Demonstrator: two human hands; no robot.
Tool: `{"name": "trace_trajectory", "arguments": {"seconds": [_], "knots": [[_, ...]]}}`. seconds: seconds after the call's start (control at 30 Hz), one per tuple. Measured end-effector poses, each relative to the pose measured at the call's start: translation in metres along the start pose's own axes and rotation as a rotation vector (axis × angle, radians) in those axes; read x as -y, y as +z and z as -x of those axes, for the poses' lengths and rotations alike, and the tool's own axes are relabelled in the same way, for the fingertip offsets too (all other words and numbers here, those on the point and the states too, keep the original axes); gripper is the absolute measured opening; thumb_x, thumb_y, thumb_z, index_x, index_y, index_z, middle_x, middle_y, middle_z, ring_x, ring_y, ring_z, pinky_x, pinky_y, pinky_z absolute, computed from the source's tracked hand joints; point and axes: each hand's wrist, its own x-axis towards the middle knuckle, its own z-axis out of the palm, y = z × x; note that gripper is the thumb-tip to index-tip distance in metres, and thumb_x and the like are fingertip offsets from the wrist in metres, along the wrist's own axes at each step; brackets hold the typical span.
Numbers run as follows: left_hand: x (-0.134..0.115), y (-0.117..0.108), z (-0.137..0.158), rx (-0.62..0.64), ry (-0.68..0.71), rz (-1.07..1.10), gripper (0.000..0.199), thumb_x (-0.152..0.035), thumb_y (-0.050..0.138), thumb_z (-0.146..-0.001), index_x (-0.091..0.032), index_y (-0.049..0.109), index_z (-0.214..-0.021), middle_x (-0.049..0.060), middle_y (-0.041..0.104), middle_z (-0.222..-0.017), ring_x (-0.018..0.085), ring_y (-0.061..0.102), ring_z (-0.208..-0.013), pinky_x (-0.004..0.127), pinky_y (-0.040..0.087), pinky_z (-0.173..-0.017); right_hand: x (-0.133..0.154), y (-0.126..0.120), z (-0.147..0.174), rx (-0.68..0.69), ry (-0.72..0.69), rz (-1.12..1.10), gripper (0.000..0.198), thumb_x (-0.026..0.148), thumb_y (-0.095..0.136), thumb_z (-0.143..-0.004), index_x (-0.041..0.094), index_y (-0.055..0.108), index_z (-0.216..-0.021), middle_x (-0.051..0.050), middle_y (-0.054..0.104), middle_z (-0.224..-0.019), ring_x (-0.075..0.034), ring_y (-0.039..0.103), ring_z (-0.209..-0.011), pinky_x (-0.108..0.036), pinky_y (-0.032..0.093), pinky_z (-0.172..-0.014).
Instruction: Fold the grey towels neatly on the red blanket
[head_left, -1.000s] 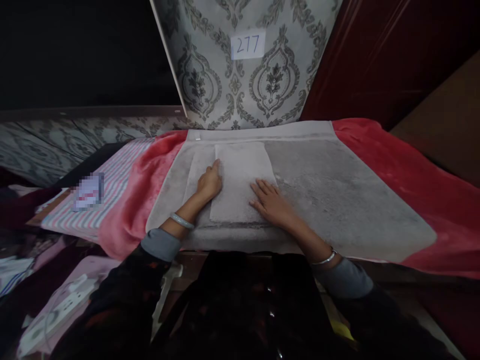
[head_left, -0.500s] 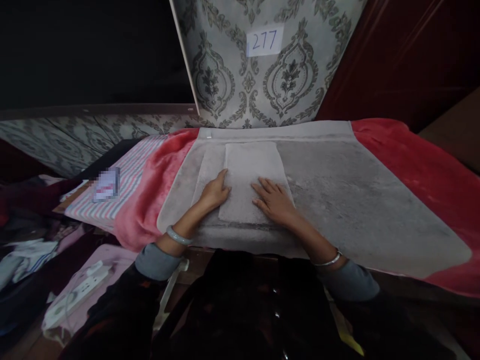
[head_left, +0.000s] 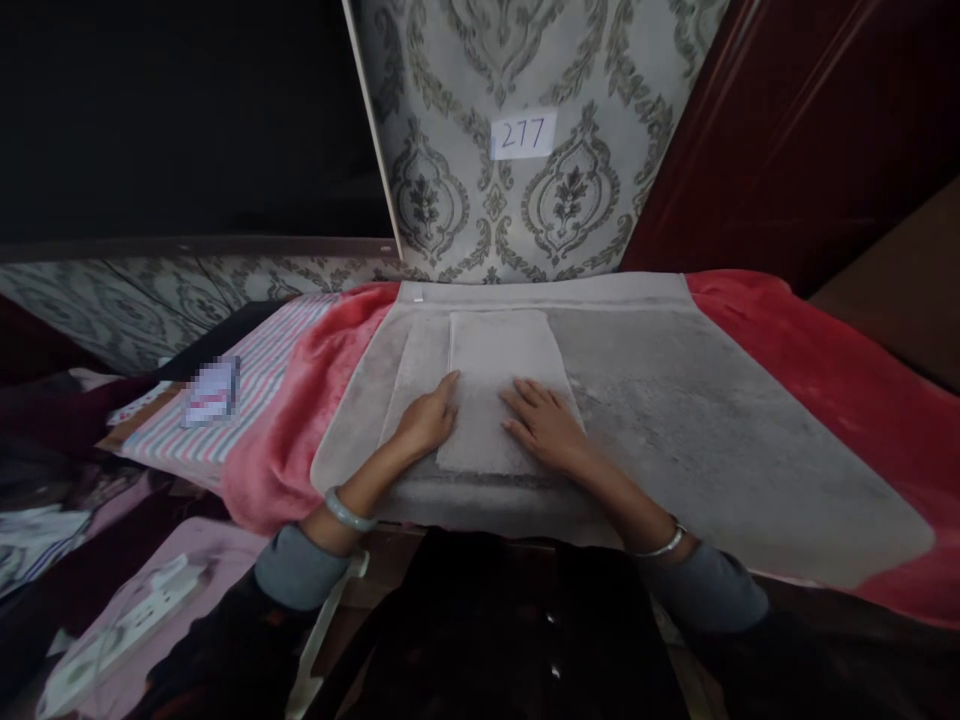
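A folded piece of light grey plush cloth [head_left: 491,350] lies on a larger grey plush cloth [head_left: 697,450]. My right hand [head_left: 547,425] rests flat on its right part, fingers spread, palm down. At its left edge is my left hand [head_left: 427,418], one finger stretched forward along the edge and the thumb side touching the cloth. Some of the left fingertips are hard to make out. Another grey layer [head_left: 416,355] shows just left of the folded piece.
A red plush blanket [head_left: 810,370] lies under the grey cloth and shows at both sides. Left of it are a striped cloth [head_left: 247,385] with a blurred small box [head_left: 212,392], and a power strip [head_left: 127,630] on a pink stool. A black screen [head_left: 187,120] hangs behind.
The view has tilted up a little, so everything sits lower in the picture. Both hands keep nearly the same places on the folded cloth.
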Motion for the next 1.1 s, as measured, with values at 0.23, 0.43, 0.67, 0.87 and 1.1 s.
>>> {"name": "trace_trajectory", "arguments": {"seconds": [0.23,0.43,0.67,0.87,1.1], "knots": [[0.012,-0.019,-0.014,-0.125,0.026,0.005,0.055,-0.026,0.048,-0.092,-0.019,0.046,-0.147,0.009,0.073,-0.104,0.024,0.067,-0.105,0.034,0.050,-0.094,0.032,-0.001,-0.010,0.072,-0.264,-0.011,0.056,0.046,0.045,-0.100,0.029,0.041,-0.153,-0.008,0.031,-0.163,-0.030,0.023,-0.151,-0.056,0.019,-0.120],[-0.017,-0.014,-0.066,-0.003,0.517,-0.043,0.053,-0.040,0.038,-0.099,-0.022,0.043,-0.149,0.011,0.037,-0.160,0.024,0.028,-0.151,0.044,0.023,-0.122,0.036,0.005,-0.007,0.099,-0.289,-0.058,0.059,0.048,0.048,-0.099,0.030,0.038,-0.154,-0.007,0.032,-0.163,-0.030,0.019,-0.152,-0.059,0.015,-0.121],[0.003,-0.002,-0.151,0.064,0.389,-0.206,0.063,-0.050,0.037,-0.099,-0.021,0.032,-0.155,0.015,0.021,-0.165,0.027,0.016,-0.154,0.053,0.009,-0.123,0.033,0.004,-0.008,0.172,-0.254,-0.119,0.061,0.051,0.042,-0.101,0.033,0.030,-0.157,-0.004,0.021,-0.167,-0.029,0.013,-0.153,-0.056,0.009,-0.123],[0.011,-0.003,-0.184,0.049,0.276,-0.243,0.067,-0.055,0.029,-0.100,-0.019,0.028,-0.157,0.015,0.023,-0.164,0.027,0.018,-0.153,0.050,0.012,-0.123,0.034,0.001,-0.006,0.180,-0.251,-0.199,0.060,0.050,0.042,-0.101,0.034,0.030,-0.157,-0.004,0.019,-0.167,-0.027,0.009,-0.154,-0.056,0.005,-0.123],[0.012,0.002,-0.191,-0.002,0.248,-0.260,0.070,-0.055,0.026,-0.100,-0.015,0.027,-0.157,0.016,0.023,-0.165,0.028,0.019,-0.153,0.050,0.014,-0.123,0.009,-0.014,-0.025,0.251,-0.285,-0.349,0.068,0.050,0.058,-0.094,0.026,0.039,-0.154,-0.009,0.032,-0.162,-0.027,0.026,-0.150,-0.049,0.020,-0.123]]}}
